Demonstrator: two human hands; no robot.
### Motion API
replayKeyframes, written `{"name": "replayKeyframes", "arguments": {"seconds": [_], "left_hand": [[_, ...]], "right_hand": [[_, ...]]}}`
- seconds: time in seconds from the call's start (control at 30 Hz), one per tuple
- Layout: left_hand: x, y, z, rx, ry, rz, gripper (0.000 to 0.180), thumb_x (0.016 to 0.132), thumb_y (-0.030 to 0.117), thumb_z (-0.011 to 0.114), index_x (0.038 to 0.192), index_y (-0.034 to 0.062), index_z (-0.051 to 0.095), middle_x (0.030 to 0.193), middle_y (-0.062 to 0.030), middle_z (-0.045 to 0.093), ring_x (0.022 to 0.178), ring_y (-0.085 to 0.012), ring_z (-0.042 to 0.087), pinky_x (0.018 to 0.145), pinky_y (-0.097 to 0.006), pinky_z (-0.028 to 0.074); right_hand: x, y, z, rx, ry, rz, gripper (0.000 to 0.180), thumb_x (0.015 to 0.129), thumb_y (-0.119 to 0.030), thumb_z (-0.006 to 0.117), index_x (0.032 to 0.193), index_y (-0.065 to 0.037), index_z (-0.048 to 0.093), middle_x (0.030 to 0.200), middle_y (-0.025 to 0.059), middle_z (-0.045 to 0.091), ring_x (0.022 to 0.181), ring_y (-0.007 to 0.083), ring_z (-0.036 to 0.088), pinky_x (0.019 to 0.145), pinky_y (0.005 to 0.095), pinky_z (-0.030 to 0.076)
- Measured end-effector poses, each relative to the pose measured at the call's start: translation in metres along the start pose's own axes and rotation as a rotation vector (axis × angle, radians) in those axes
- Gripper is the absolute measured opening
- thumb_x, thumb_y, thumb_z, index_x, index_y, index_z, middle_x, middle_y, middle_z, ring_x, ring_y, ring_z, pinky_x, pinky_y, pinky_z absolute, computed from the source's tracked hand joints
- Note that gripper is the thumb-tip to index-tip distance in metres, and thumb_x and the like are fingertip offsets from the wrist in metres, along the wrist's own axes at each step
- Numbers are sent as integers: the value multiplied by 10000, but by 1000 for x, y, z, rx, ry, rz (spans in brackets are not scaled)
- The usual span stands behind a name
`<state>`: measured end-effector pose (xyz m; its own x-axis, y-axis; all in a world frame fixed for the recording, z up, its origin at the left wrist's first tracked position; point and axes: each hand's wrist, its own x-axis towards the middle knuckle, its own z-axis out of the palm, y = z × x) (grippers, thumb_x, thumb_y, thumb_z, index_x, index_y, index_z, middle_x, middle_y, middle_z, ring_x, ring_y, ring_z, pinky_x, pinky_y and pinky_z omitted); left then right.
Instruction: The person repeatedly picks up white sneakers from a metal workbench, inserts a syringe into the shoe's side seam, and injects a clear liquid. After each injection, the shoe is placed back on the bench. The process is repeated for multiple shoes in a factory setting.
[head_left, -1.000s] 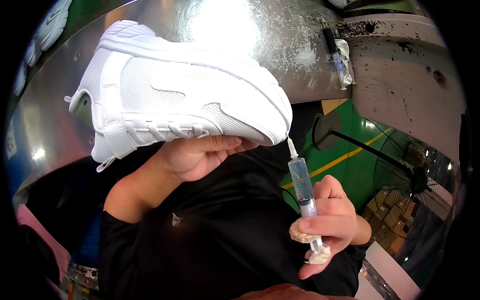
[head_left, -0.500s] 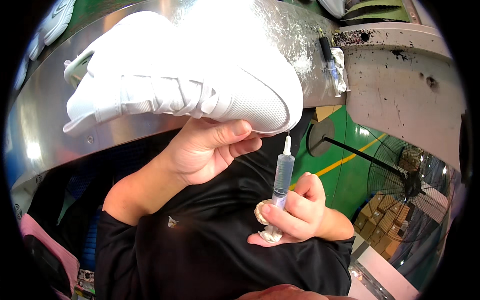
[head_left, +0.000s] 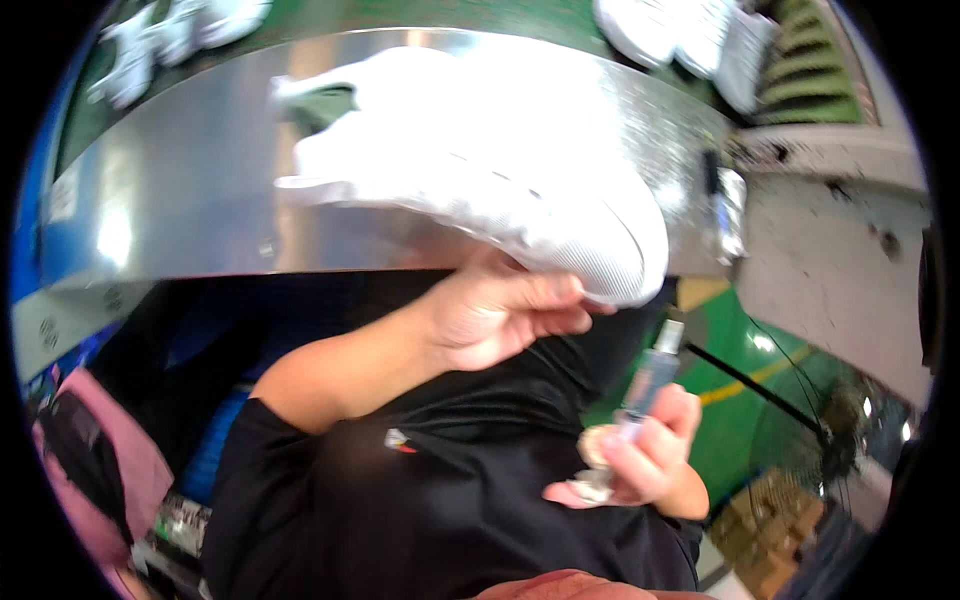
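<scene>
A white sneaker (head_left: 520, 170) with a mesh toe lies on its side over the metal bench, toe to the right, partly washed out by glare. My left hand (head_left: 510, 315) grips its sole edge near the toe from the near side, thumb showing. To the right, my right hand (head_left: 650, 450) is wrapped round a clear syringe (head_left: 650, 380) that points up with liquid inside. The syringe tip is blurred and sits just off the toe edge. A crumpled whitish wad (head_left: 592, 485) is at the plunger end, against my fingers.
The metal bench (head_left: 180, 190) runs across, with a dark pen-like item (head_left: 712, 180) at its right end. More white shoes (head_left: 640, 30) stand beyond on green. A fan (head_left: 800, 430) and cartons (head_left: 770, 530) are at right. A person in pink (head_left: 140, 470) is at left.
The whole view has shifted, so the bench and hands appear farther right. The syringe tip, earlier right at the toe edge, is now slightly away from it. Both hands keep their hold.
</scene>
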<state>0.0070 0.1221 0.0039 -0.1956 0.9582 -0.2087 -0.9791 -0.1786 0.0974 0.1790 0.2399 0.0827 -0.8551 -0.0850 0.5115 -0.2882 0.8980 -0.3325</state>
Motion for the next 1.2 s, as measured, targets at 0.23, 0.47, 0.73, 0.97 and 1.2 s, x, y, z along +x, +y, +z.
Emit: {"name": "replayKeyframes", "arguments": {"seconds": [0.23, 0.47, 0.73, 0.97, 1.2], "left_hand": [[-120, 35, -15, 144, 379, 140, 759, 689, 22, 672, 1359, -13, 318, 1275, -154, 515, 1205, -280, 492, 1041, -417, 363], [-95, 98, -14, 644, 480, 378, 751, 654, 35, 721, 1305, -53, 358, 1246, -164, 523, 1157, -260, 529, 1019, -381, 393], [180, 202, 1, 1010, 335, 354, 350, 892, 135, 575, 1163, -70, 495, 1125, -135, 598, 1011, -208, 598, 924, -360, 477], [186, 218, 7, 1430, 470, 159, 461, 936, 371, 489, 1133, -43, 535, 843, -132, 632, 724, -199, 638, 653, -288, 542], [-16, 301, -54, 1334, 907, 1160, 411, 860, 98, 604, 1122, -6, 305, 975, -114, 506, 911, -197, 588, 767, -316, 504]], "right_hand": [[0, 82, 29, -34, -10, 173, 758, 620, -567, 770, 1147, -98, 494, 935, 54, 516, 833, 271, 438, 762, 424, 367], [22, 138, 64, 2, 100, 273, 751, 543, -572, 783, 1078, -84, 584, 974, 91, 460, 913, 274, 395, 799, 390, 369], [22, 146, 60, -27, 96, 343, 713, 549, -550, 787, 1063, -95, 595, 965, 81, 459, 902, 268, 407, 796, 379, 381], [30, 141, 65, -43, 60, 321, 735, 581, -553, 783, 1071, -49, 566, 956, 114, 472, 851, 285, 435, 742, 392, 386], [27, 137, 70, 23, 87, 336, 785, 587, -565, 785, 1118, -46, 529, 996, 114, 443, 887, 281, 443, 760, 390, 383]]}}
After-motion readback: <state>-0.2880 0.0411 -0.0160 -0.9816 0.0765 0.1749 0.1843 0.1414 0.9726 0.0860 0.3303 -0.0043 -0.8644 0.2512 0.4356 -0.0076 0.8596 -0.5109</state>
